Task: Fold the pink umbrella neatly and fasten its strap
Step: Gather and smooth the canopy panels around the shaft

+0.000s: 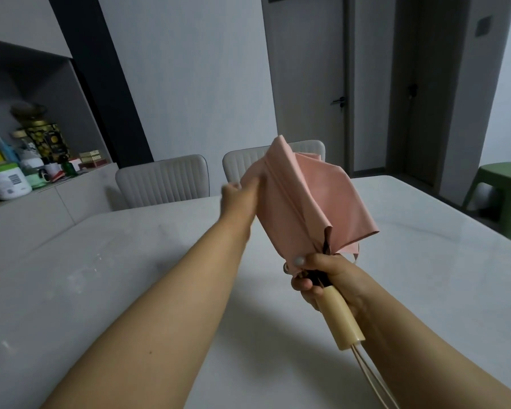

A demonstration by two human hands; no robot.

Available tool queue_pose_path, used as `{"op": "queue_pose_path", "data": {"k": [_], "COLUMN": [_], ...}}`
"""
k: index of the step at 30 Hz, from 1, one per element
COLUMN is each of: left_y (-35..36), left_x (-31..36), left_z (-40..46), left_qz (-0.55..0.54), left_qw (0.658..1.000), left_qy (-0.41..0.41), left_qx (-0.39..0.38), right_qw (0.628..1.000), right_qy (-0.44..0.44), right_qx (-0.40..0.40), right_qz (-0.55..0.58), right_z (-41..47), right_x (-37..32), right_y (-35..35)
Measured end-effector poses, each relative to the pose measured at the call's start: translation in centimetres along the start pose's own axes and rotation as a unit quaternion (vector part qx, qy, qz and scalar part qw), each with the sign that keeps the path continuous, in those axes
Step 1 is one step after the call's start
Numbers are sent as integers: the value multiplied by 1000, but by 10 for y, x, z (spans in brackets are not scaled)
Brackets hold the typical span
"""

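Chairs (163, 180) far behind desk (130, 276), green stool (502, 184) right. My right hand (322, 276) grips pink umbrella (307, 199) above desk; left hand (233, 191) pinches its canopy.

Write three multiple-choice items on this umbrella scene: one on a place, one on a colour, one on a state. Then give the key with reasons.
1. Where is the green stool?
A. right of the table
B. on the table
C. left of the chairs

2. What colour is the umbrella's handle?
A. black
B. cream
C. green

3. What state is the pink umbrella in?
A. rolled and strapped
B. fully open
C. collapsed, canopy loose

Key:
1 A: the stool stands on the floor past the table's right edge.
2 B: the handle below the right hand is pale cream.
3 C: the left hand holds a loose fold of the canopy, and no strap wraps it.
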State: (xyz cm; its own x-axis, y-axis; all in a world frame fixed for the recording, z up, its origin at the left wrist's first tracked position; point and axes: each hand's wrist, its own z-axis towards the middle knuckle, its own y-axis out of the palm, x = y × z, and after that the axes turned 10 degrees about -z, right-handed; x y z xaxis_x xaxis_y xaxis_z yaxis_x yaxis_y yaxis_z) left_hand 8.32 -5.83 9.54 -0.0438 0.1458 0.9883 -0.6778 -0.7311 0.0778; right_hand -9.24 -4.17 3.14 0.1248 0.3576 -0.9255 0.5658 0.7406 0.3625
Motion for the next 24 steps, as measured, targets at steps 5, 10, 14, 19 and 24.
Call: {"op": "queue_pose_path", "data": {"k": [5,10,14,19,24], "left_y": [3,12,10,-6,-11], "left_x": [69,99,118,138,142], "left_z": [11,21,12,12,9], "left_qz": [168,286,209,140,230], "left_qw": [963,940,950,945,935], "left_qy": [208,113,55,-2,5], "left_qx": [-44,-148,-228,-296,-269], "right_qw": [1000,998,998,999,1000], "right_qy": [-15,-28,-9,-14,-4], "right_qx": [8,7,3,-12,-16], "right_qz": [-18,-61,-57,-32,-22], "right_z": [3,6,7,4,6], "right_x": [2,6,6,4,8], "right_y": [-3,-6,-6,-7,-8]}}
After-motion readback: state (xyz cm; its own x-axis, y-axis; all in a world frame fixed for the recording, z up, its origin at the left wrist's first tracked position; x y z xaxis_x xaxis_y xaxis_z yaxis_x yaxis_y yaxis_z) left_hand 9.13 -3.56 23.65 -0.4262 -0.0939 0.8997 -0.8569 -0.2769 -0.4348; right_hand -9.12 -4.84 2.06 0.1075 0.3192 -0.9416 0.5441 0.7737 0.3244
